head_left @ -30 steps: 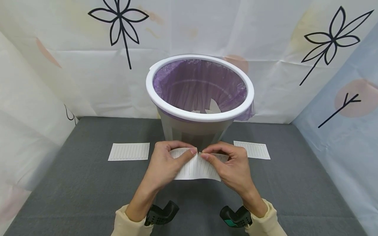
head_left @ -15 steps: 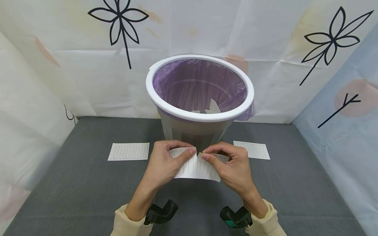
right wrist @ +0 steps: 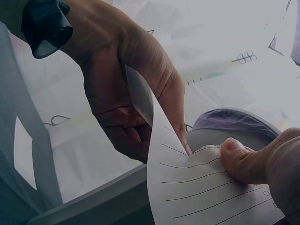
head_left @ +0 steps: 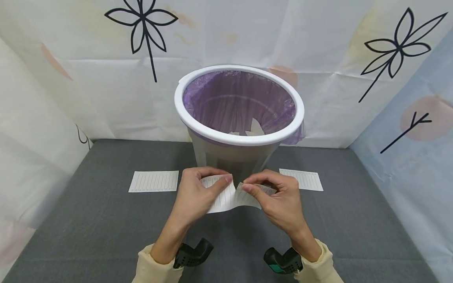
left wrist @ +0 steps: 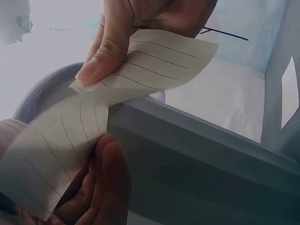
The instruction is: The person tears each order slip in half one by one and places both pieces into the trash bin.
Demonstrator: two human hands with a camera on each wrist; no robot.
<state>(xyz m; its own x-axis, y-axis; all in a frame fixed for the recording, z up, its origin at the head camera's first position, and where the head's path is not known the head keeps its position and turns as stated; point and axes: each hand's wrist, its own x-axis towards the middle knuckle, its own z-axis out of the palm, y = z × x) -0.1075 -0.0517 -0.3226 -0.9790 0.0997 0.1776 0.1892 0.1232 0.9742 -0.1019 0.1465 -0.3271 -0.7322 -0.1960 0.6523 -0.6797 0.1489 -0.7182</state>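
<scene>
Both hands hold one lined paper sheet (head_left: 223,201) in front of the bin in the head view. My left hand (head_left: 196,194) pinches its left part between thumb and fingers. The right part is pinched by my right hand (head_left: 279,198), thumb toward me. A tear runs down from the top edge between the two thumbs, and the halves still join lower down. In the left wrist view the paper (left wrist: 161,61) twists, its two parts facing different ways. Seen from the right wrist, the ragged torn edge of the sheet (right wrist: 197,187) ends near the right thumb (right wrist: 234,154).
Behind the hands stands a waste bin (head_left: 226,138) with a white rim and purple liner (head_left: 209,104). Paper scraps (head_left: 256,127) lie inside it. One lined sheet (head_left: 153,181) lies on the grey table at left, another lined sheet (head_left: 306,180) at right.
The tear between the hands has widened and lengthened. My left hand has shifted slightly left and up; the paper's lower edge has risen and curled on the right. The sheets on the table stay put.
</scene>
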